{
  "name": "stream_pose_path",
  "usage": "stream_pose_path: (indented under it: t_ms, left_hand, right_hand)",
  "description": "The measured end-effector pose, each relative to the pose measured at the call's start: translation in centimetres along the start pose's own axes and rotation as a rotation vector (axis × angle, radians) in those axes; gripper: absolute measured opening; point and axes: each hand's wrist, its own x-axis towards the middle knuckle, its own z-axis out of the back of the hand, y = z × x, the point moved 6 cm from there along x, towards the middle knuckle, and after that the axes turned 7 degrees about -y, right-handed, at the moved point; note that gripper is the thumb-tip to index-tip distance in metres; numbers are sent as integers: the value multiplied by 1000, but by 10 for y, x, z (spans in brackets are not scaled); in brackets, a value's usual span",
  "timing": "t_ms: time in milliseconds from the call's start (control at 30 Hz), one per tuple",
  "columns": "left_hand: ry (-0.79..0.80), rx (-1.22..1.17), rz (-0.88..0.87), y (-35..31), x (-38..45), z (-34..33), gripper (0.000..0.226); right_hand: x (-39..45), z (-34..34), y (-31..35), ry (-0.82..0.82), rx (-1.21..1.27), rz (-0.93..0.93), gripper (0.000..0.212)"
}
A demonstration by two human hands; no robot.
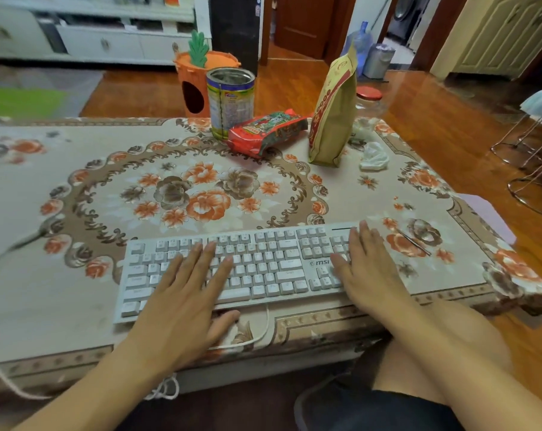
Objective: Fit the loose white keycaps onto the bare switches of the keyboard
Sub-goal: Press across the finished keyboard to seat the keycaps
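Keyboard: the white MSI keyboard lies on the floral-clothed bench, near its front edge, with its long axis running left to right across the person and its far right corner swung slightly away.

Left hand: the left hand lies palm down with straight, spread fingers over the left and middle letter rows, thumb off the front edge on the cloth. It holds nothing.

Right hand: the right hand lies flat with straight fingers over the number pad at the keyboard's right end. It too holds nothing.

Keycaps: no loose white keycap shows anywhere on the bench. Every switch not hidden by the hands appears to carry a cap; what lies beneath the palms cannot be told.

Key relation: both hands sit directly on top of the keyboard, one toward each end, so neither must reach. The left is nearer the letter block, the right nearer the pad.

Judgement: the fitting looks close to finished. A flat press along the rows would likely seat any cap standing proud.

Beyond: an open tin can, a red snack packet and a tall yellow bag stand well apart at the far edge.
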Motion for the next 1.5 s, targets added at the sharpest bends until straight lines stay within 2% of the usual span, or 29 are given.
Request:
stream_pose_path:
  t_ms: [133,267,500,667,767,900,1100,1367,1433,1500]
  left_hand:
    - [-6,20,107,6,-24,1,82]
    - [-38,14,152,2,-33,1,80]
    - [-23,12,188,1,-33,6,78]
    - [15,63,245,10,-46,14,80]
    - [36,89,237,14,-48,16,81]
    - [72,90,252,14,-42,19,84]
    - [-30,36,359,11,-27,34,77]
    - [-2,-31,396,8,-15,22,82]
    - [-4,-40,414,8,-20,23,84]
    - [-6,-38,427,12,-23,24,82]
  right_hand:
    - [-18,2,2,-46,-103,153,70]
    - [-17,15,3,-184,-46,200,68]
    - [-3,21,9,-337,-190,254,45]
    - [-18,24,16,-240,-125,242,59]
    - [-50,9,9,-228,-118,246,65]
    - [-50,2,9,-260,-153,250,67]
    - [-48,15,13,-282,-170,252,53]
    - [-47,15,16,-295,-166,232,53]
    - [-53,18,32,-318,-128,266,52]
    - [-64,13,70,-265,-26,377,53]
